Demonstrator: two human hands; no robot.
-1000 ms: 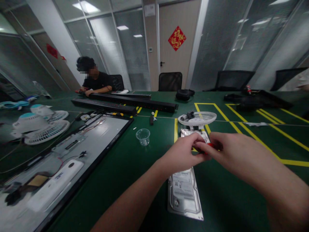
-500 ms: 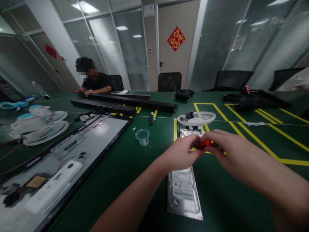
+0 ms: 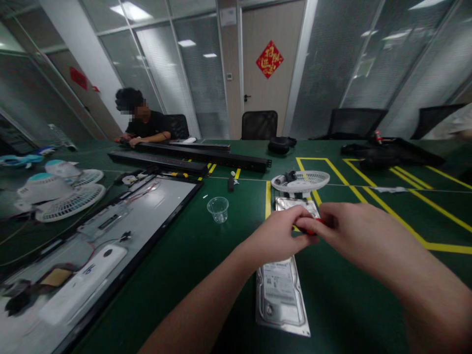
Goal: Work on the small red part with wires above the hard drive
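Above the table, my left hand (image 3: 282,235) and my right hand (image 3: 354,231) meet with their fingers closed around a small red and black tool (image 3: 311,225). Most of it is hidden by the fingers, so its exact kind does not show. Below my left hand a silver hard drive (image 3: 282,295) with a white label lies flat on the green table, its far end covered by the hand. Just beyond the hands lies a second silver metal piece (image 3: 295,202), partly hidden, that looks like another hard drive.
Behind the hands sits a white fan grille (image 3: 317,181) with a small dark motor. A clear plastic cup (image 3: 218,210) stands left. A large panel (image 3: 162,209) fills the left side, near white fans (image 3: 70,199). Long black bars (image 3: 221,158) lie before a seated person (image 3: 151,123).
My right hand has turned over the red and black tool, its fingers curling in closer to my left hand. The drives and the cup stay where they were.
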